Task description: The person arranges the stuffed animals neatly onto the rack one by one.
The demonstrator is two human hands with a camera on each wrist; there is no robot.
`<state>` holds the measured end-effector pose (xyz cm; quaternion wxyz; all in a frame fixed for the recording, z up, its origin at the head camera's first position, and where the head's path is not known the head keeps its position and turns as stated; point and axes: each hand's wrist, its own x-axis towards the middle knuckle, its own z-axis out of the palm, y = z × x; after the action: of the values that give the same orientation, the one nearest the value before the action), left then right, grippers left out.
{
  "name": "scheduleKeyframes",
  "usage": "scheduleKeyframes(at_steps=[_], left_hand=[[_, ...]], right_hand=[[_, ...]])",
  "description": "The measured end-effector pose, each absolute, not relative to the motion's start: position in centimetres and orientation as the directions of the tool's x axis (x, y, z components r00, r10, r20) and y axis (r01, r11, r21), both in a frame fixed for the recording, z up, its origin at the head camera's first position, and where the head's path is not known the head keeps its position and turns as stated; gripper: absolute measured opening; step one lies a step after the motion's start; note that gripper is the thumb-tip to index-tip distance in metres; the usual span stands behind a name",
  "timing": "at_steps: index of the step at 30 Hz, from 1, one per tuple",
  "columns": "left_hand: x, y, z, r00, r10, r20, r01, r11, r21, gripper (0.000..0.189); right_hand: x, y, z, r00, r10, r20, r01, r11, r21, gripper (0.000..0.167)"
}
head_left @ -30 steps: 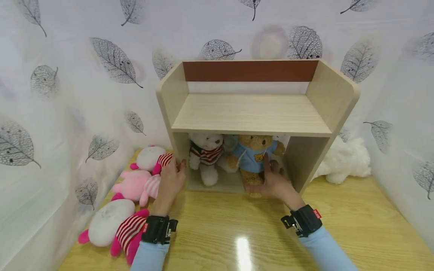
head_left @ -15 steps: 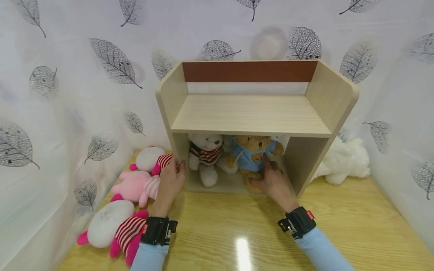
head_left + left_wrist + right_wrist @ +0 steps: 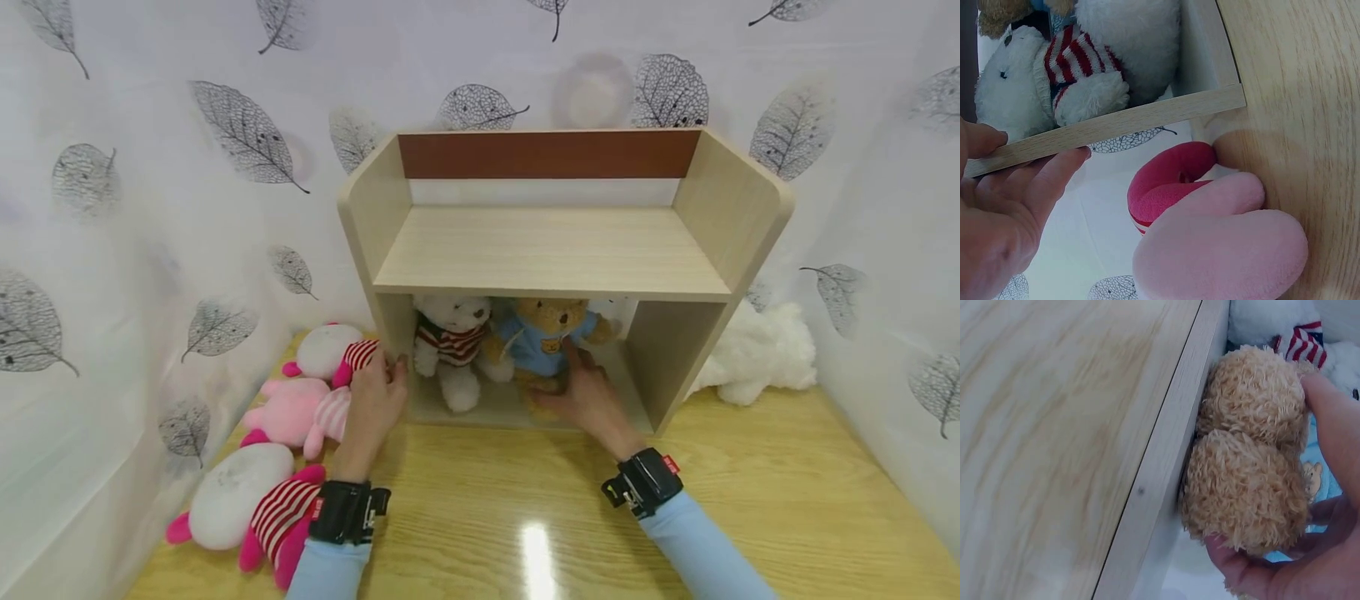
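Note:
My left hand (image 3: 378, 396) grips the front edge of the left side panel of a pale wooden shelf (image 3: 551, 250); in the left wrist view the thumb lies inside the panel and the fingers (image 3: 1054, 178) outside. My right hand (image 3: 588, 396) holds a brown teddy bear (image 3: 543, 342) in a blue hoodie by its lower body, inside the bottom compartment. Its two fluffy feet (image 3: 1247, 487) point outward beside the compartment's front edge. Left of it sits a white plush bear (image 3: 459, 379) in a red-and-white striped top. The shelf board above hides the tops of both heads.
Several pink and white plush toys (image 3: 243, 496) lie on the wooden table (image 3: 480, 517) left of the shelf. A fluffy white plush (image 3: 765, 354) lies to its right. Behind hangs a white leaf-print curtain (image 3: 150, 167).
My right hand has moved left with the teddy bear, which now sits closer to the white plush bear and farther from the right panel. My left hand has stayed on the shelf edge.

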<state>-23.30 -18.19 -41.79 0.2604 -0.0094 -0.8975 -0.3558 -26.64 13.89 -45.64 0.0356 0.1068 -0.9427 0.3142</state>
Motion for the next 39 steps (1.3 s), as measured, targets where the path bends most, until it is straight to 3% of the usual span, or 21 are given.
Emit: scheduleKeyframes(at_steps=[9,21,29,39], left_hand=[[-23.4,-18.5,-42.0,-0.857,-0.156,0.491,0.226,0.742,0.631,0.016],[-23.0,-18.6,-41.6,-0.863,-0.161,0.479,0.222,0.731,0.645,0.017],[-23.3,-19.1,-40.7,-0.881,-0.178,0.438,0.196,0.707,0.680,0.033],[-23.6,-18.5,-40.0,-0.898,-0.137,0.418,0.198,0.724,0.661,0.016]], right_hand=[[-26.8,10.7,-45.4,-0.959,-0.240,0.152,-0.283,0.768,-0.575,0.120],[-26.7,10.5,-45.8,-0.962,-0.235,0.137,-0.272,0.802,-0.532,0.122],[-25.6,10.3,-45.4,-0.959,-0.261,0.112,-0.281,0.811,-0.513,0.129],[-26.6,10.7,-45.5,-0.955,-0.273,0.111,-0.289,0.793,-0.536,0.121]])
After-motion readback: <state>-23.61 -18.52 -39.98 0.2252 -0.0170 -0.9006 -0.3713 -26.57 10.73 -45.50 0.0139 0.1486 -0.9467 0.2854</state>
